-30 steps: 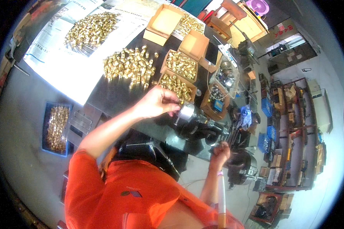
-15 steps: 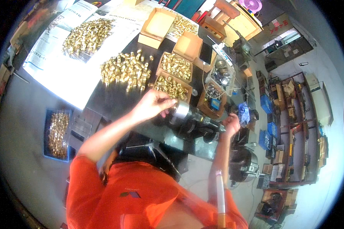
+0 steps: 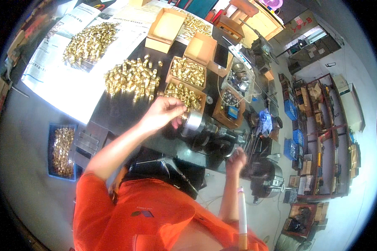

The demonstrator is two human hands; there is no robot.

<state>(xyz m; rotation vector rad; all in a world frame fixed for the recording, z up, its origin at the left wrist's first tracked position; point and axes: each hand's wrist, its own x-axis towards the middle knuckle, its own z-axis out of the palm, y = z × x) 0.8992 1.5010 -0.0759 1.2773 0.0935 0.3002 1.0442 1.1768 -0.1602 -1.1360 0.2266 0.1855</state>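
Right hand (image 3: 236, 159) dropped lower (grip unclear); left hand (image 3: 163, 112) pinches shiny steel chuck (image 3: 193, 121).

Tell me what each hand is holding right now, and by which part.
The left hand has its fingertips at the front of the silver chuck; anything pinched there is hidden. The right hand is by the dark machine; its grasp cannot be told.

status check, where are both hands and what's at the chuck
Left hand at the silver chuck, fingers pinched at its face; held part not visible. Right hand low by the dark machine body. Boxes of brass fittings just behind.
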